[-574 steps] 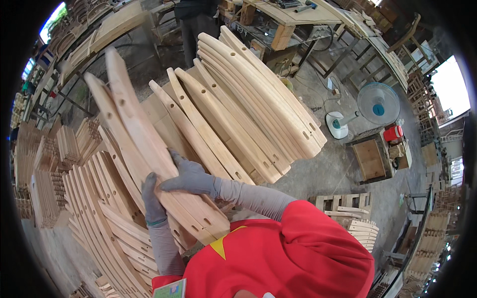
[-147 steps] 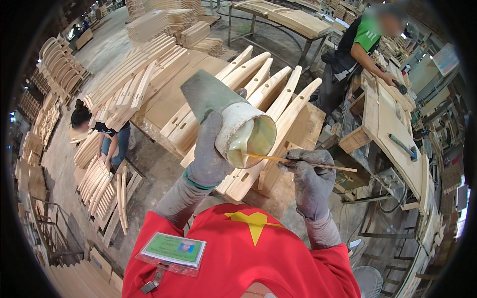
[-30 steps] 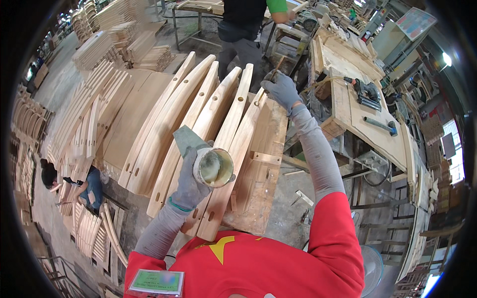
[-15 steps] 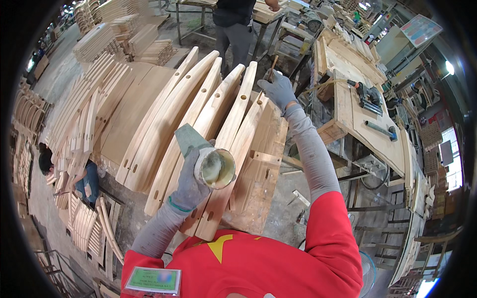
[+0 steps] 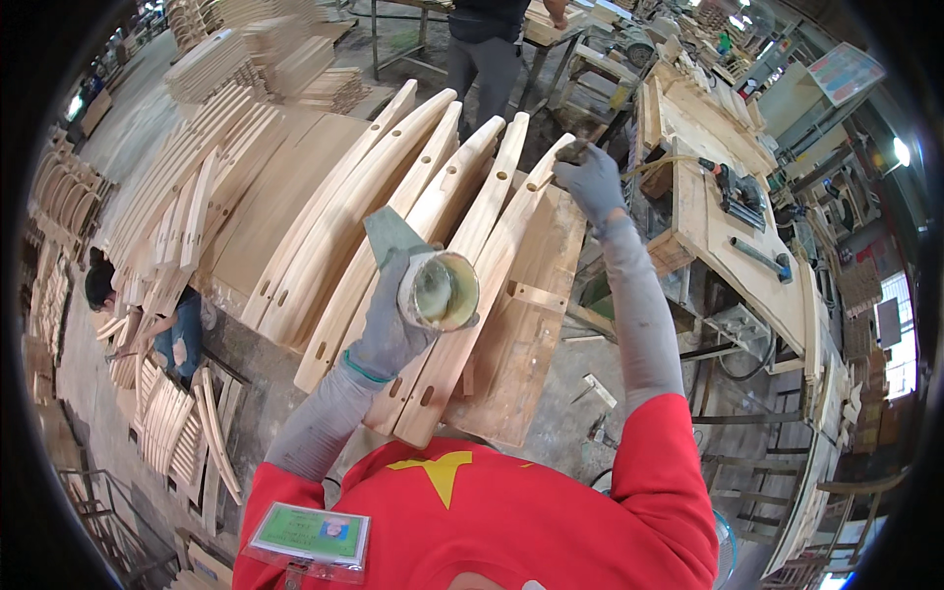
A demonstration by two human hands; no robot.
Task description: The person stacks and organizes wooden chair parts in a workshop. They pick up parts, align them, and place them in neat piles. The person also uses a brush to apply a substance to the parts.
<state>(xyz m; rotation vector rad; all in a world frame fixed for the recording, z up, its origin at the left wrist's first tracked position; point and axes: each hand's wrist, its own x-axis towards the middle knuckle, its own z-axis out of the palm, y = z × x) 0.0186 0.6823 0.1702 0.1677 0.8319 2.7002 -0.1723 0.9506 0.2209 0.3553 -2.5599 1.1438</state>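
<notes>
My left hand (image 5: pixel 385 326), in a grey glove, grips a glue-crusted cup (image 5: pixel 439 289) with pale paste inside, held over several long curved wooden pieces (image 5: pixel 462 246). My right hand (image 5: pixel 587 177), also gloved, is stretched out to the far end of the rightmost curved piece and pinches a thin stick (image 5: pixel 544 179) against the wood there. The pieces lie side by side on a wooden board (image 5: pixel 511 364) and have drilled holes along them.
A workbench (image 5: pixel 728 246) with tools stands to the right. A person (image 5: pixel 487 49) stands beyond the pieces at the top. Another person (image 5: pixel 147 324) crouches at left among stacks of curved wooden parts (image 5: pixel 177 197). Concrete floor lies below the board.
My right hand has stayed at the far end of the curved pieces, shifting slightly. Five seconds ago it held the stick at the cup, close to my body.
</notes>
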